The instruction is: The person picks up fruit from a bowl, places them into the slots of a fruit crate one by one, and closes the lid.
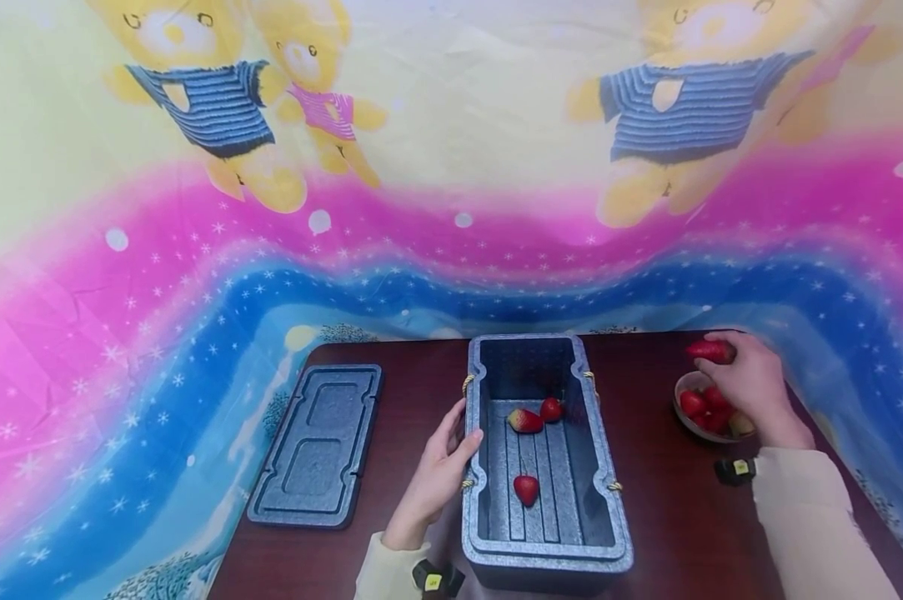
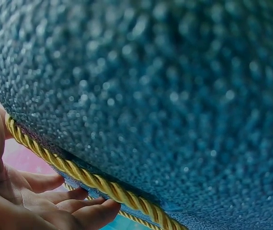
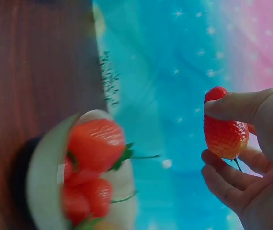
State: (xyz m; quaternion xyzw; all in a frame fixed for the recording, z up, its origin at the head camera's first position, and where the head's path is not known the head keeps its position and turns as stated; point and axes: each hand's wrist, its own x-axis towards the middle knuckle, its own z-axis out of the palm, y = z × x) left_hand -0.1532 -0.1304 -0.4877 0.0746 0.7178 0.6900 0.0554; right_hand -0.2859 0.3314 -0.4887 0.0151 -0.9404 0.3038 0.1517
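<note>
A red strawberry [image 1: 709, 351] is pinched between the thumb and fingers of my right hand [image 1: 751, 383], raised just above the bowl. In the right wrist view the held strawberry [image 3: 225, 129] has its stem pointing down. The small bowl [image 3: 45, 177] contains several more strawberries [image 3: 96, 143]. My left hand [image 1: 433, 471] rests against the left side of a long grey foam box [image 1: 549, 560], its thumb at the rim. Nearly straight fingers [image 2: 93, 211] lie by the twisted gold cord [image 2: 74, 170] there. Three strawberries, one near the front [image 1: 526, 490], lie on the box's ribbed floor.
A grey lid [image 1: 316, 446] with two recessed panels lies flat to the left of the box. Everything stands on a dark reddish-brown table [image 1: 654, 517]. Behind it hangs a colourful cloth [image 1: 451, 200] printed with bears.
</note>
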